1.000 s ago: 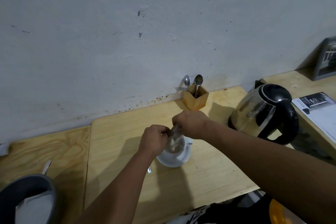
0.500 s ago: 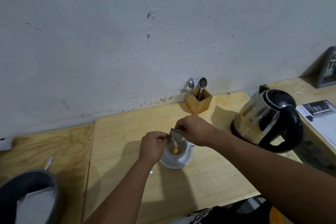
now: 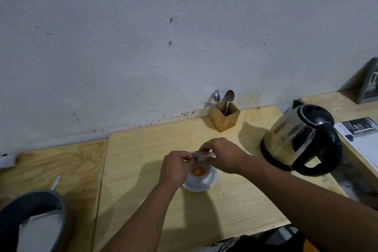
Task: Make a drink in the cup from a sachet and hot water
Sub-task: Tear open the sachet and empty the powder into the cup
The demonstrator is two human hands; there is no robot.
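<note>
A white cup (image 3: 201,176) stands on a white saucer (image 3: 206,185) in the middle of the wooden table; orange-brown powder lies in its bottom. Just above the cup's far rim, both hands pinch a small pale sachet (image 3: 201,156). My left hand (image 3: 176,166) holds its left end and my right hand (image 3: 222,154) holds its right side. The sachet lies roughly flat between them. A steel and black electric kettle (image 3: 300,139) stands to the right of the cup.
A wooden holder (image 3: 225,117) with spoons and a fork stands against the wall behind the cup. A grey bin (image 3: 34,219) with a white liner is at the lower left. A printed leaflet (image 3: 362,139) lies at the right.
The sachet was upright in the cup between both hands; now it is lifted clear and turned flat above the rim, exposing powder in the cup. The camera view shifted slightly.
</note>
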